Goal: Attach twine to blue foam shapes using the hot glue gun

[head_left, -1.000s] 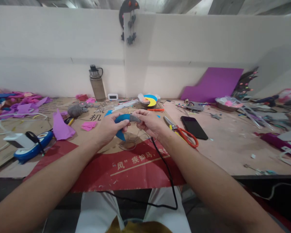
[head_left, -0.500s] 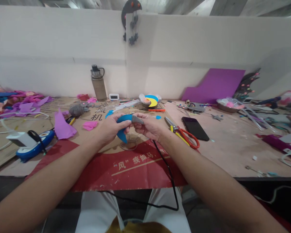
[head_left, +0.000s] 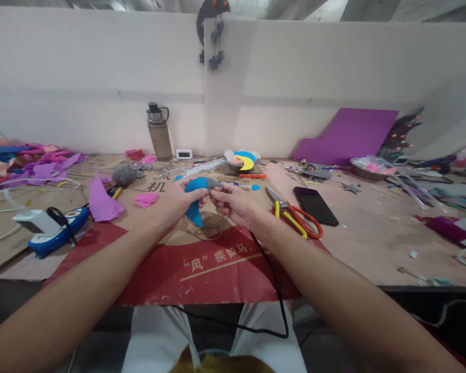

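Observation:
A blue crescent-shaped piece (head_left: 194, 211), seemingly felt or foam, is held above the cardboard, its lower tip pointing down. Grey yarn (head_left: 214, 183) appears to be wound around its upper right end. My left hand (head_left: 179, 201) is closed on the crescent, thumb across its front. At the grey-covered end, my right hand (head_left: 233, 202) pinches with thumb and fingers, hiding the tip and the exact spot gripped. A thin loop of strand (head_left: 209, 231) lies on the cardboard below.
Red-handled scissors (head_left: 295, 215) and a black phone (head_left: 316, 205) lie right of my hands. A grey yarn ball (head_left: 124, 176), pink scrap (head_left: 145, 199) and blue power strip (head_left: 58, 233) are leftward. Behind stand a bottle (head_left: 159, 134) and a bowl with a yellow-blue crescent (head_left: 246, 161).
My right hand has shifted around the grey-covered end, whose tip showed past the fingers before and is now hidden. The crescent has turned slightly. The view has shifted a little.

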Available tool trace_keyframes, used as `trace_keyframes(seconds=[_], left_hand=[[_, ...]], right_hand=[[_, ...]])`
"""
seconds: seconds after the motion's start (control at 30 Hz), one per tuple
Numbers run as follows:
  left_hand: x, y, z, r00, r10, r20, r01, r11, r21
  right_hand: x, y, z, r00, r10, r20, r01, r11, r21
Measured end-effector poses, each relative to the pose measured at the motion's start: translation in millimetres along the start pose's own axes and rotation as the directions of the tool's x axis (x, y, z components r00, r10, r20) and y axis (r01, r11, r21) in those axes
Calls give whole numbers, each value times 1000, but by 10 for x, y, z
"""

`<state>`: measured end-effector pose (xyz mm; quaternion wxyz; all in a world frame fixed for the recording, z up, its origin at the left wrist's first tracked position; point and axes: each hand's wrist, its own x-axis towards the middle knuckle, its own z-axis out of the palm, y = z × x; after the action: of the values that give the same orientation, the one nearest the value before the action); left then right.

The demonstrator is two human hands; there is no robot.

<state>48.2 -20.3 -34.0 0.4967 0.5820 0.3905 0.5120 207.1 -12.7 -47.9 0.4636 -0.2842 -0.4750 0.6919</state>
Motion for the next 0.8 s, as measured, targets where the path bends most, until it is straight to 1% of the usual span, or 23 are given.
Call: trace_keyframes(seconds=[0.07, 0.17, 0.23, 0.33, 0.43, 0.5, 0.53, 0.6, 0.67, 0.7, 0.8], left_hand=[[-2, 9, 4, 1000, 2, -16, -2, 1000, 1], [0, 26, 17, 999, -25, -47, 22, 998, -51], [13, 23, 20, 998, -49, -33, 45, 993, -105], [44, 1, 11, 998, -69, 2, 68, 980, -186], [62, -6, -2, 996, -74, -42, 63, 974, -218], [59, 4, -10, 995, -49, -87, 34, 986, -165], [54, 10, -14, 994, -29, -104, 16, 993, -118], [37, 17, -21, 992, 14, -125, -16, 1000, -17], [17, 20, -23, 993, 38, -109, -30, 997, 77], [7, 22, -22, 995, 43, -90, -33, 993, 117], [-18, 31, -7, 999, 37, -23, -32, 983, 183]], right_hand=[[-2, 19, 21, 1000, -9, -13, 9, 1000, -10], [-11, 39, 50, 1000, -11, 7, 11, 1000, -20], [-13, 51, 61, 1000, -26, 6, 26, 999, -45], [-4, 67, 59, 998, -59, -9, 57, 984, -166], [8, 59, 40, 994, -106, -36, 86, 930, -359], [9, 29, 27, 983, -168, -77, 116, 886, -449], [6, 9, 23, 975, -208, -83, 147, 872, -467], [-5, -33, 24, 953, -300, -53, 242, 852, -465], [-22, -60, 36, 926, -378, -21, 322, 815, -483], [-31, -65, 45, 913, -408, -23, 339, 788, -513], [-54, -52, 62, 876, -477, -69, 328, 695, -640]])
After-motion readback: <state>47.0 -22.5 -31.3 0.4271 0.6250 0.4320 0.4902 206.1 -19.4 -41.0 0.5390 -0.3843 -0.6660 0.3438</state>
